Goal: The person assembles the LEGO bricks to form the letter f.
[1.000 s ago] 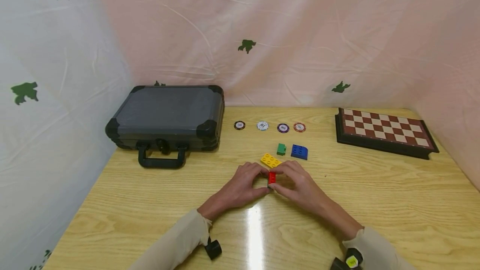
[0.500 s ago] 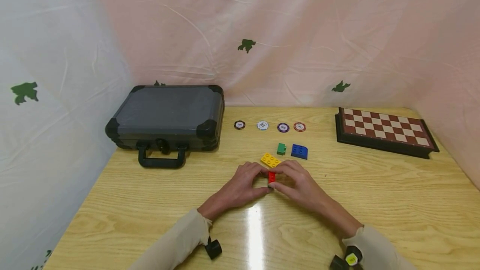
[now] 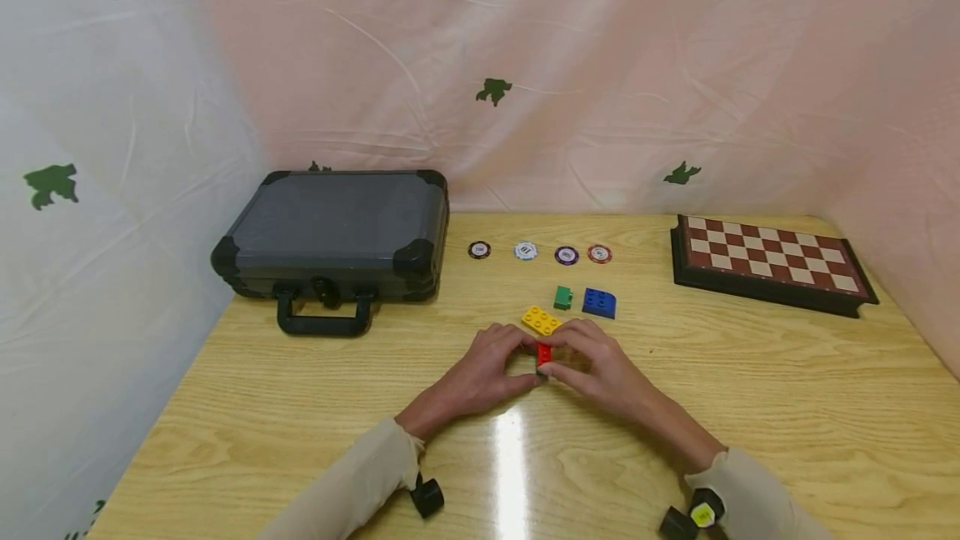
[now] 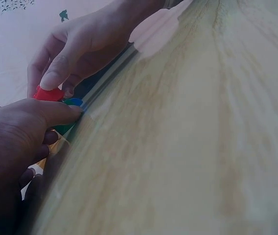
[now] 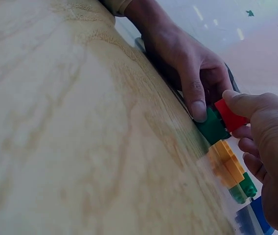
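Both hands meet over the table just in front of a yellow brick (image 3: 541, 320). The right hand (image 3: 600, 365) pinches a red toy brick (image 3: 544, 354) between thumb and fingers. Beneath it, a green brick (image 5: 212, 126) is gripped by the left hand (image 3: 483, 369), whose thumb presses its side in the right wrist view. The red brick sits against the top of this green one, seemingly stacked on it. Behind the yellow brick lie a smaller green brick (image 3: 562, 298) and a blue brick (image 3: 599, 303) with one rounded corner.
A grey case (image 3: 337, 223) with a black handle stands at the back left. Several poker chips, among them a purple chip (image 3: 566, 255), lie in a row behind the bricks. A checkered game board (image 3: 772, 261) rests at the back right, and a patterned cloth (image 3: 570, 107) hangs behind the table.
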`<state>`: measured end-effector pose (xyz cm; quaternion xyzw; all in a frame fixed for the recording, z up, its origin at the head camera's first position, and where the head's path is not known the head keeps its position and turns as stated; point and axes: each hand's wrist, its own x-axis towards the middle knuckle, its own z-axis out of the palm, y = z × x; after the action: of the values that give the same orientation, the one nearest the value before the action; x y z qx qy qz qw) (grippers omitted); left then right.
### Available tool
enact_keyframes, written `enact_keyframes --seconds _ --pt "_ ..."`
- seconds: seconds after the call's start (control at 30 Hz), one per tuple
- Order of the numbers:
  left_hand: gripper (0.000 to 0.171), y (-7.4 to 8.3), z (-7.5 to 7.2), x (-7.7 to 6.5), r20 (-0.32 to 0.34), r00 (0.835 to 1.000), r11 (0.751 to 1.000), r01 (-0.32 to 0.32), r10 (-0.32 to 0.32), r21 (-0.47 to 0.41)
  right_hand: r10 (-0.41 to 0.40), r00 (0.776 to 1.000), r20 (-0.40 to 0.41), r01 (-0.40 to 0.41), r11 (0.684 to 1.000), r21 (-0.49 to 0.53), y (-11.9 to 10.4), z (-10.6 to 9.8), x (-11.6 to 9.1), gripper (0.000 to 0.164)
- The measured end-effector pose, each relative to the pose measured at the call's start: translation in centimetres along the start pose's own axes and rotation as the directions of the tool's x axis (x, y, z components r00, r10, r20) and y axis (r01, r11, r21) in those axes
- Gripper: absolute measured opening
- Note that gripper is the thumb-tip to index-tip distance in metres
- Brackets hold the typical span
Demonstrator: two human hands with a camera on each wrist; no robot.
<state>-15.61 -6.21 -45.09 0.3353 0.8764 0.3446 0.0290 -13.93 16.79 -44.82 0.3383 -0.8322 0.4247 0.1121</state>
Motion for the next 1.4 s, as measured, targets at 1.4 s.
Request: enact_keyframes --seconds 1.4 --pt "0.035 0.05 0.00 0.19 0.022 0.999 1.000 0.029 -0.029 -0.001 -0.031 0.999 0.024 0.030 0.999 0.028 0.29 0.01 0.27 0.028"
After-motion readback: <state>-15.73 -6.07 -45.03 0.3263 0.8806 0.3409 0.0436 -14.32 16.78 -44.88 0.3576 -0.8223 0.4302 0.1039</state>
